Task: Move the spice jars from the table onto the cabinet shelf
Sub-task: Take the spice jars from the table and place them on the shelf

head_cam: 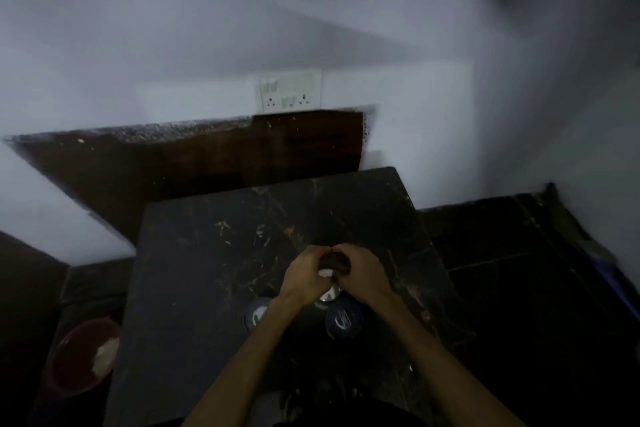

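Observation:
Both hands meet over the dark marble table. My left hand and my right hand are closed together around a dark-lidded spice jar, of which only the dark top and a bit of white show. Under my wrists stand two blue-lidded jars: one on the left, one on the right. Between them a shiny metal lid peeks out. No cabinet shelf is clearly visible; the picture is dim and blurred.
A white wall with a switch and socket plate rises behind the table. A brown panel sits below it. A red bin with white paper stands on the floor at the left. Dark floor lies on the right.

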